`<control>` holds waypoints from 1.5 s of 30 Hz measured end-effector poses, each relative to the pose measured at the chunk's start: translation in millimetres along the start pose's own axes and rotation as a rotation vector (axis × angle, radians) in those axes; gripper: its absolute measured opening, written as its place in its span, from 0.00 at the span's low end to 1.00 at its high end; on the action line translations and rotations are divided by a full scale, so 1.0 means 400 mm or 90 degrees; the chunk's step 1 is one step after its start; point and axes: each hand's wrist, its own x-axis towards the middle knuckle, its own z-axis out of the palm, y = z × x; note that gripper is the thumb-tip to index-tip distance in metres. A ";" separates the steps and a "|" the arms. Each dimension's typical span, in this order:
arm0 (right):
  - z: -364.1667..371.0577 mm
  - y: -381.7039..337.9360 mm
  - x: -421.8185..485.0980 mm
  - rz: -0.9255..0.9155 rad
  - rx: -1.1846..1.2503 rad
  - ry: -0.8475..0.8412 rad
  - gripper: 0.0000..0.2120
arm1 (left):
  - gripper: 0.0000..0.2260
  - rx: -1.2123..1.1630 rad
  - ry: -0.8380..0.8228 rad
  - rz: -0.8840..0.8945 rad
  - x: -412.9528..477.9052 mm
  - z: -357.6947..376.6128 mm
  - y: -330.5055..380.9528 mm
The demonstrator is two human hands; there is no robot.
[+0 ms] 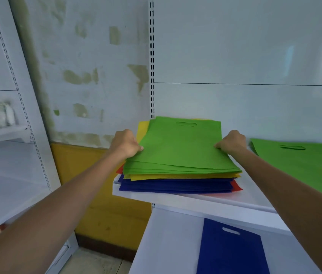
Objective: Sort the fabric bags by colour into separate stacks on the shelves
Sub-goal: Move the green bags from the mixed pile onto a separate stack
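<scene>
Your left hand (126, 144) and right hand (233, 142), fingers curled, pinch the side edges of the top green bags (179, 147). These lie between your hands at 12 o'clock, on a mixed pile (176, 183) of green, yellow, blue and red layers on the upper shelf (195, 200). A second green stack (302, 165) lies at 3 o'clock, and one blue bag (231, 254) shows at 6 o'clock on the lower shelf (168, 244).

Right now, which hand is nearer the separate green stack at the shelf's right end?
Right. The right hand grips the right edge of the mixed pile, just left of the green stack; the left hand grips its left edge, farther away.
</scene>
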 end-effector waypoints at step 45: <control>-0.517 0.714 0.087 -0.038 -0.213 -0.036 0.13 | 0.12 0.075 -0.123 0.194 -0.282 0.476 0.684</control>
